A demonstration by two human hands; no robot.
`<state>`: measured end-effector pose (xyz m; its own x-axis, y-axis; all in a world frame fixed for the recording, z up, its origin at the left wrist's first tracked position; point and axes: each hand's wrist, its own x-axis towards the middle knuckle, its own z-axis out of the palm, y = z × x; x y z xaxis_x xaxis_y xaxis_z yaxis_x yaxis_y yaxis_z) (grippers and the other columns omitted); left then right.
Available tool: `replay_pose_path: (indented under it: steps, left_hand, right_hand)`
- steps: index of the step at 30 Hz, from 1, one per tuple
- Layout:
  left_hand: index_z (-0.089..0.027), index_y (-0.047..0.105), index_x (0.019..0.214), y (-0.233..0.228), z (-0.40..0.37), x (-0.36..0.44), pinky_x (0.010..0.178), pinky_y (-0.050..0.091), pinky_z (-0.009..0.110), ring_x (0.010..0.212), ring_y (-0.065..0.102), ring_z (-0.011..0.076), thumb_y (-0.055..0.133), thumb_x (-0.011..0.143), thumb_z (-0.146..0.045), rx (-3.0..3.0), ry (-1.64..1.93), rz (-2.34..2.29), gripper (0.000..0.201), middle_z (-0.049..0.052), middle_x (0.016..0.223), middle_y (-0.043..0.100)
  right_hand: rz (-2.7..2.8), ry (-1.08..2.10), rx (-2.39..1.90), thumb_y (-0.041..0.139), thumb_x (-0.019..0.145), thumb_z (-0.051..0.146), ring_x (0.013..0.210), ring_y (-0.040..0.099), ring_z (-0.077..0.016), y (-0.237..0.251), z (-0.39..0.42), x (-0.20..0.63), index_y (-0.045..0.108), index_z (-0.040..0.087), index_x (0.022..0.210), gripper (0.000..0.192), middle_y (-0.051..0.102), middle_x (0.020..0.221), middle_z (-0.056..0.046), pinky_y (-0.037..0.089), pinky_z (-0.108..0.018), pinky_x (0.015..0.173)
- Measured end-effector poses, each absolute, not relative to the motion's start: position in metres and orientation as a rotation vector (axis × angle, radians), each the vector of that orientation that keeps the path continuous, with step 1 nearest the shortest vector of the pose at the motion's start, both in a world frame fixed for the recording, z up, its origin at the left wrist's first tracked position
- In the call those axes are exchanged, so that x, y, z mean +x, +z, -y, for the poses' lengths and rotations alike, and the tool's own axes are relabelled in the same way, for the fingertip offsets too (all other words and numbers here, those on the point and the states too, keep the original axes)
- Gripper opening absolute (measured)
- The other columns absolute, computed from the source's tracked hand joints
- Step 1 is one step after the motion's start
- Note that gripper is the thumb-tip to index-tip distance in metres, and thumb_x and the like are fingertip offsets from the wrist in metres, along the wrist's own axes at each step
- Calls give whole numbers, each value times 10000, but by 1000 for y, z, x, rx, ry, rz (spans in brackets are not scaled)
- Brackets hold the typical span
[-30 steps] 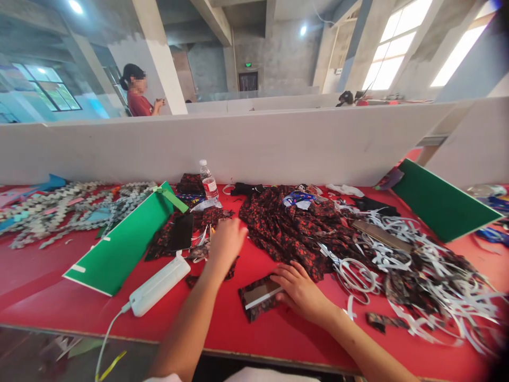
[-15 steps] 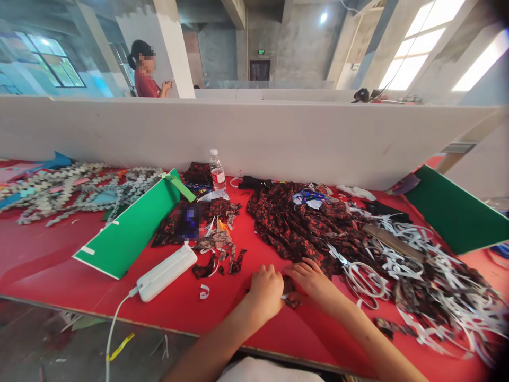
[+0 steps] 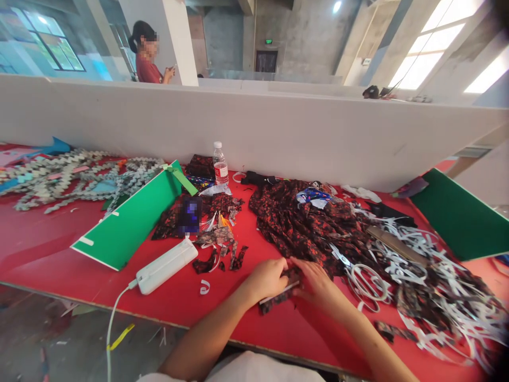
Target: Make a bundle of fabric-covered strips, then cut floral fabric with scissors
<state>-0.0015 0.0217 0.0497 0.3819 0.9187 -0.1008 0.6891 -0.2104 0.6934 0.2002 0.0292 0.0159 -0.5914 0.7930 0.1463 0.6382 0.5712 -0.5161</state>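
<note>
Over the front of the red table, my left hand (image 3: 270,277) and my right hand (image 3: 315,280) meet around a small strip of dark floral fabric (image 3: 274,302) with a pale edge. The left fingers are curled closed on it. My right fingers and thumb close on its other end; part of the strip is hidden under them. Just beyond lies a heap of black-and-red floral cloth (image 3: 286,223). Scissors (image 3: 342,256) rest on its right side, beside a loop of white elastic (image 3: 369,284).
A white power bank (image 3: 167,265) with a cable lies at left, near fabric scraps (image 3: 222,239). Green boards (image 3: 131,228) stand on both sides. A water bottle (image 3: 220,164) stands by the grey partition (image 3: 258,127). White strips (image 3: 457,313) pile up at right. A person (image 3: 149,58) stands beyond.
My hands have turned and shifted slightly, and more of the fabric strip with its pale edge now shows between them. The view has tilted a little downward.
</note>
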Motion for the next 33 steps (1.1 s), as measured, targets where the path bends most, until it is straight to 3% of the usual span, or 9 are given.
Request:
replay_pose_path:
  steps: [3, 6, 10, 16, 22, 27, 33]
  left_hand:
    - [-193, 528, 974, 48, -26, -2, 593, 403, 235, 741, 601, 165, 437, 811, -310, 1881, 536, -1368, 220, 38, 870, 657]
    - [-187, 503, 1009, 41, -29, 0, 519, 365, 210, 630, 559, 129, 439, 804, -282, 1607, 699, -1235, 234, 10, 810, 639]
    - [-184, 514, 997, 33, -30, 6, 519, 370, 203, 577, 538, 111, 503, 747, -210, 1210, 844, -1028, 252, -23, 698, 599]
    - [-175, 547, 981, 33, -33, 9, 652, 457, 254, 731, 614, 143, 615, 678, -206, 742, 887, -852, 312, 22, 835, 654]
    - [-137, 615, 873, 28, -34, 6, 730, 476, 316, 715, 640, 167, 673, 682, -335, 691, 874, -790, 281, 39, 755, 685]
    - [-142, 623, 894, 31, -34, 6, 726, 486, 315, 763, 651, 186, 701, 662, -309, 640, 905, -813, 297, 59, 834, 702]
    - [-155, 614, 927, 33, -35, 6, 740, 507, 334, 832, 657, 209, 701, 657, -286, 581, 992, -854, 313, 71, 900, 703]
  right_hand:
    - [2072, 969, -1194, 560, 814, 368, 1119, 508, -229, 15, -35, 202, 283, 241, 1342, 610, 500, 1247, -112, 420, -408, 941]
    - [1726, 1271, -1140, 542, 828, 382, 939, 587, -200, 19, -41, 197, 364, 235, 1274, 501, 584, 1031, -79, 493, -367, 820]
    - [1515, 1381, -1135, 594, 791, 389, 850, 585, -190, 27, -45, 186, 475, 215, 1173, 436, 589, 916, -56, 505, -335, 734]
    - [1492, 1439, -1111, 625, 760, 348, 850, 584, -182, 32, -53, 177, 471, 216, 1162, 451, 609, 933, -45, 484, -323, 740]
    - [1422, 1405, -1117, 644, 725, 298, 811, 585, -141, 36, -57, 165, 514, 213, 1091, 398, 593, 870, 4, 462, -270, 730]
    - [1271, 1351, -1127, 611, 730, 310, 707, 554, -118, 39, -64, 158, 546, 195, 1018, 317, 566, 781, 20, 450, -244, 666]
    - [1513, 585, -1348, 536, 787, 286, 841, 531, -166, 51, -57, 160, 605, 197, 877, 144, 577, 890, -40, 432, -301, 770]
